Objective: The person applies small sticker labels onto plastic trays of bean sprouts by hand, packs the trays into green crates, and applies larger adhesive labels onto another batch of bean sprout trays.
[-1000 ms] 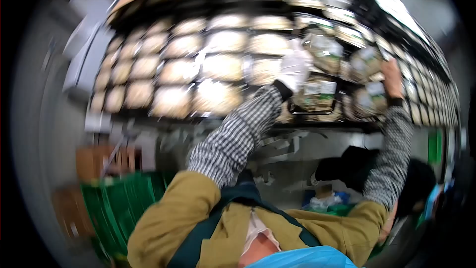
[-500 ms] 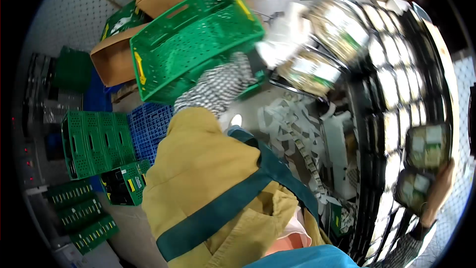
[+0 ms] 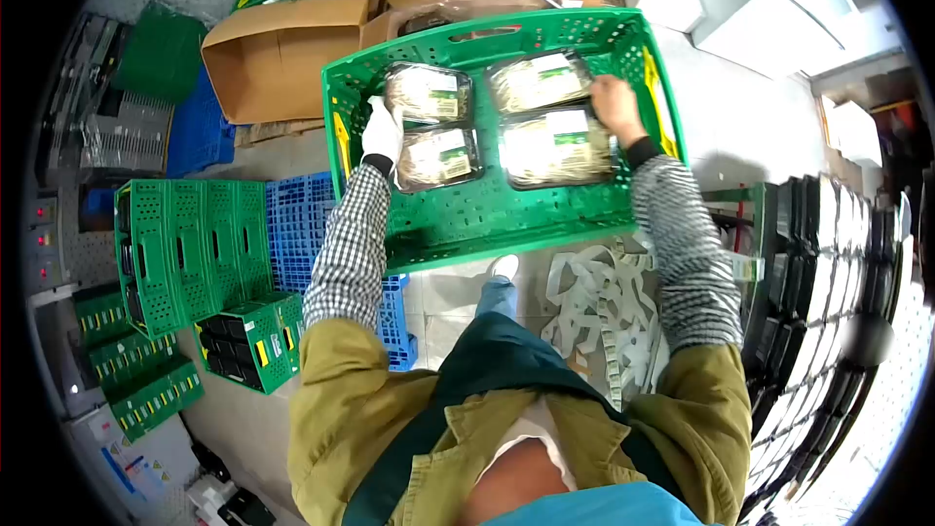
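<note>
Four black-edged packs with clear film and green-white labels lie inside a green crate (image 3: 467, 224). My left hand (image 3: 383, 131), in a white glove, is closed on the outer side of the two left packs, the upper one (image 3: 429, 93) and the lower one (image 3: 438, 158). On the right side my bare right hand (image 3: 617, 109) holds the outer edges of the upper right pack (image 3: 539, 81) and the lower right pack (image 3: 557, 146). The packs' undersides are hidden, as are some of my fingertips.
Open cardboard boxes (image 3: 282, 63) stand behind the crate. Green crates (image 3: 195, 253) and a blue pallet (image 3: 300, 229) are at the left. White strips (image 3: 604, 307) litter the floor. Stacked black trays (image 3: 813, 292) rise at the right.
My view has turned from the packed rows to the green crate. Both hands have come over the crate, and the packs they held now lie inside it.
</note>
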### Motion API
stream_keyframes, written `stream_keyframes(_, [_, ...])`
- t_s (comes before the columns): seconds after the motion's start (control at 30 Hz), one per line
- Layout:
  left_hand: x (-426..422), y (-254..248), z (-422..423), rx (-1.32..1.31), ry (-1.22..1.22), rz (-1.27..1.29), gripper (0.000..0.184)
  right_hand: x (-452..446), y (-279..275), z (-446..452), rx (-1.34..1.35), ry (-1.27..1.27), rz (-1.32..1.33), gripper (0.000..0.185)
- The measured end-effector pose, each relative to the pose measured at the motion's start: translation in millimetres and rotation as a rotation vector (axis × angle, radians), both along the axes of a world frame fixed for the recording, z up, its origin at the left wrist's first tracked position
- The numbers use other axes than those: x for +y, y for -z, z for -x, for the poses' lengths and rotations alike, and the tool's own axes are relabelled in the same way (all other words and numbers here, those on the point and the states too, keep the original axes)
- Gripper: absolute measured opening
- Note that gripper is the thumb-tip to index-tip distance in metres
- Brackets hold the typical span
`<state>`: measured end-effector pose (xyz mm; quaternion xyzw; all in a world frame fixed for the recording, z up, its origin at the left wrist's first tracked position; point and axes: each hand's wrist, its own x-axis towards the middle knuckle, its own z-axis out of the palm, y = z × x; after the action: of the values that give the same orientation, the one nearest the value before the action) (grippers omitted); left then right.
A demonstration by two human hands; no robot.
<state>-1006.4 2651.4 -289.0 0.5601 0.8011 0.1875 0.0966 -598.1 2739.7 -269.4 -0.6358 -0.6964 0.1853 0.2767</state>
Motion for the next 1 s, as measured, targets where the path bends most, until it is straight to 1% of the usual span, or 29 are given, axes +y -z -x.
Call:
stream_keyframes(0.03, [-12.1,-35.4,-19.1,0.062,-0.052,0.243,0.073,5.4,38.3,24.4,0.011,0.009,-0.007,0.023])
stream_keyframes(0.07, [-28.7,-17.8,-18.0,0.284,0.055,0.086,0.082,3.0,84.0,46.0,0.009,0.043,0.016,0.023])
stream_keyframes(0.1, [-46.7,-6.8,-25.9,0.501,0.196,0.027,0.09,1.7,115.0,61.7,0.008,0.093,0.031,0.023])
stream_keyframes(0.13, [-63.3,-38.5,-59.8,0.373,0.261,0.217,0.1,-1.4,121.1,73.8,-0.003,0.125,0.126,0.022])
stream_keyframes(0.17, [-82.7,-24.3,-71.2,0.292,0.469,0.119,0.105,-10.7,122.8,84.9,-0.01,0.167,0.225,0.021])
stream_keyframes(0.2, [-90.9,-43.4,-97.9,0.298,0.548,0.337,0.108,-17.3,132.5,93.2,0.121,0.121,0.039,0.02])
stream_keyframes(0.23, [-96.8,-41.0,-117.4,0.297,0.656,0.355,0.106,-14.8,131.3,92.7,0.03,-0.066,-0.055,0.015])
stream_keyframes(0.27, [-93.3,-39.3,-129.9,0.246,0.749,0.372,0.104,-23.5,96.0,87.1,0.236,-0.113,-0.058,0.014])
stream_keyframes(0.3, [-88.2,-19.4,-132.5,0.233,0.784,0.37,0.103,-23.7,94.3,80.9,0.049,-0.123,-0.174,0.012])
stream_keyframes(0.33, [-82.7,8.4,-128.7,0.321,0.868,0.254,0.094,-39.7,41.3,60.3,-0.176,-0.175,-0.019,0.014])
stream_keyframes(0.37, [-73.2,3.6,-132.2,0.247,0.825,0.299,0.081,-45.9,57.1,48.4,-0.06,-0.144,-0.21,0.026])
stream_keyframes(0.4, [-66.9,1.8,-135.3,0.478,0.844,0.285,0.073,-76.1,11.6,19.7,0.043,-0.122,-0.227,0.023])
stream_keyframes(0.43, [-57.1,22.8,-123.8,0.594,0.905,0.255,0.069,-107.4,-47.7,5.6,0.156,-0.125,-0.262,0.02])
stream_keyframes(0.47, [-48.9,34.6,-115.1,0.514,0.933,0.243,0.069,-138.1,-63.7,-16.2,0.217,-0.069,-0.251,0.019])
stream_keyframes(0.5, [-40.1,48.5,-108.6,0.631,0.941,0.336,0.07,-170.4,-74.6,-39.5,0.287,-0.02,-0.245,0.018])
stream_keyframes(0.53, [-32.2,42.5,-109.1,0.574,1.009,0.348,0.075,-206.2,-76.4,-65.2,0.323,0.042,-0.207,0.018])
stream_keyframes(0.57, [-21.3,16.6,-125.0,0.448,1.101,0.402,0.066,-245.6,-68.0,-95.5,0.302,0.105,-0.154,0.019])
stream_keyframes(0.6, [-18.4,-32.8,-169.2,0.499,0.911,0.452,0.057,-290.3,-59.4,-124.3,0.278,0.192,-0.04,0.019])
stream_keyframes(0.63, [-19.7,-56.2,-212.8,0.43,0.912,0.286,0.05,-331.6,-28.8,-147.2,0.27,0.298,-0.093,0.019])
stream_keyframes(0.67, [-21.2,-79.7,-256.1,0.365,0.917,0.121,0.043,-381.7,-29.1,-168.5,0.282,0.433,0.078,0.019])
stream_keyframes(0.7, [-23.1,-86.7,-295.3,0.163,1.09,-0.254,0.036,-432.4,-6.2,-184.8,0.239,0.551,0.211,0.02])
stream_keyframes(0.73, [-53.6,-120.8,-364.1,-0.315,1.177,-0.281,0.036,-482.3,22.8,-194.9,0.225,0.65,0.195,0.02])
stream_keyframes(0.77, [-98.1,-135.8,-477.1,-0.562,1.222,0.068,0.045,-549.3,20.8,-205.0,0.362,0.783,0.319,0.021])
stream_keyframes(0.8, [-107.0,-115.7,-531.3,-0.941,1.27,0.362,0.058,-580.4,28.3,-207.6,0.439,0.842,0.368,0.022])
stream_keyframes(0.83, [-115.0,-94.3,-581.9,-1.026,1.295,0.52,0.072,-606.0,18.1,-211.5,0.546,0.867,0.399,0.023])
stream_keyframes(0.87, [-123.2,-73.2,-632.7,-1.098,1.304,0.683,0.088,-631.7,29.3,-214.1,0.571,0.907,0.421,0.023])
stream_keyframes(0.9, [-120.8,-19.2,-688.4,-1.055,1.082,0.706,0.083,-650.0,20.5,-218.7,0.603,0.971,0.453,0.022])
stream_keyframes(0.97, [-105.0,53.7,-767.1,-0.722,1.011,0.563,0.094,-689.0,21.1,-227.4,0.679,1.067,0.486,0.021])
stream_keyframes(1.0, [-85.7,87.2,-793.5,-0.771,1.019,0.618,0.094,-707.6,20.0,-233.7,0.698,1.114,0.513,0.02])
